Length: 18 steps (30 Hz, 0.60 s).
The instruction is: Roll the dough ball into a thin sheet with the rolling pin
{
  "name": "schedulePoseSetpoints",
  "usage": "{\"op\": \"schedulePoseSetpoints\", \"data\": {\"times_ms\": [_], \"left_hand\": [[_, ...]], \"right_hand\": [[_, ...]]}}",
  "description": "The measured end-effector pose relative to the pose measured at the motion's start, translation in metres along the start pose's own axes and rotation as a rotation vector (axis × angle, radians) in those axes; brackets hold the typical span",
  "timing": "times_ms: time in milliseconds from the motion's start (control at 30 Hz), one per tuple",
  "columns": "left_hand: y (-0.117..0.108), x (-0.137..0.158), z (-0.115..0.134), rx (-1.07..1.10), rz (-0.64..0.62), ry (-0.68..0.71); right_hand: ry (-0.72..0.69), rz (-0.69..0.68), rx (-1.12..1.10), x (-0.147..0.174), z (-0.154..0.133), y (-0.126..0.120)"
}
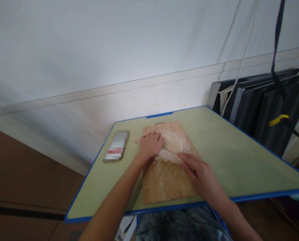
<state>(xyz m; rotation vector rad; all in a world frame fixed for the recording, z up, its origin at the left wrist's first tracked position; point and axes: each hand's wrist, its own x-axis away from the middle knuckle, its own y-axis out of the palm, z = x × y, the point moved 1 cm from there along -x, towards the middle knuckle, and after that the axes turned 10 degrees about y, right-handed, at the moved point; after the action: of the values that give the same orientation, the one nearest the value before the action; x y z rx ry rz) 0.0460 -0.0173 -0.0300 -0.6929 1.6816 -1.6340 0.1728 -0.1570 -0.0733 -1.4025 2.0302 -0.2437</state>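
Note:
A floured rolling pin lies slantwise across a flat round of dough on a wooden cutting board. Over the pin's left part, my left hand is closed, with the pin's tip poking out to its left. My right hand grips the other end, its fingers along the pin at the board's right side. White flour is scattered around the dough and on the near half of the board. The dough's near edge is partly hidden by the pin and my left hand.
The board rests on a light green table with a blue rim. A phone with a blurred screen lies to the left. Dark flat panels lean by the wall on the right, where a black strap hangs.

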Motion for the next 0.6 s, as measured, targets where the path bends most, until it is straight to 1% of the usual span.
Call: {"op": "schedulePoseSetpoints", "data": {"times_ms": [133,267,400,600], "left_hand": [[0.003,-0.026,0.001,0.031,-0.033,0.034],[0.005,-0.035,0.002,0.022,-0.010,0.039],[0.002,-0.022,0.003,0.013,0.001,0.042],[0.000,0.020,-0.001,-0.027,0.054,0.007]], "right_hand": [[0.005,0.006,0.018,-0.001,0.001,0.000],[0.002,0.021,0.040,-0.001,0.003,0.001],[-0.006,0.009,0.024,0.000,0.001,0.001],[-0.032,-0.013,0.018,0.001,-0.001,0.001]]}}
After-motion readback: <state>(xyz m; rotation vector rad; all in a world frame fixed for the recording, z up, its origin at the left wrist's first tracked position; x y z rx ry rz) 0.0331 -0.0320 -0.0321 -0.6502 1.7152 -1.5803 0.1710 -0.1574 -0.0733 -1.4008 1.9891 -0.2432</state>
